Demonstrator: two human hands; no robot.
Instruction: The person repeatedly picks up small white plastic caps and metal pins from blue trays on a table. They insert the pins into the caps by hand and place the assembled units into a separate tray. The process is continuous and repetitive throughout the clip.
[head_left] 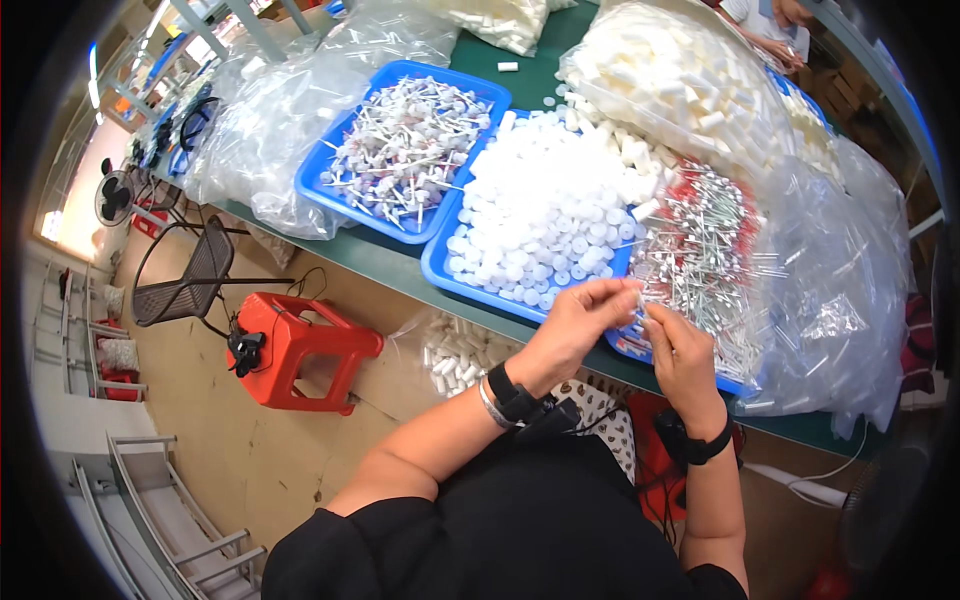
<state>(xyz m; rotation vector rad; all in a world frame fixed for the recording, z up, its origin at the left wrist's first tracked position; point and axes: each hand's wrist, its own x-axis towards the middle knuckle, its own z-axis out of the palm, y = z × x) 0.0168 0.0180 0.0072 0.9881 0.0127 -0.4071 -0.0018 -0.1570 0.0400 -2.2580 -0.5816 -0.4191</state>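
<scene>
My left hand [585,325] and my right hand [683,358] meet over the near edge of the right blue tray [628,346]. Both have thumb and fingers pinched together, almost touching. Whatever small piece sits between the fingertips is too small to make out. Just beyond them lies a heap of thin metal pins [705,225], some with red parts among them. Left of my hands, small translucent white plastic discs [560,215] fill the middle blue tray [465,287]. Farther left, another blue tray [309,187] holds many pins fitted with white discs [410,140].
A large clear bag of white cylinders [680,70] leans at the back. Empty-looking plastic bags lie at the right [830,300] and left [265,150] of the green table [460,293]. A red stool [300,345] and a wicker chair [190,275] stand left. Another person [775,30] sits opposite.
</scene>
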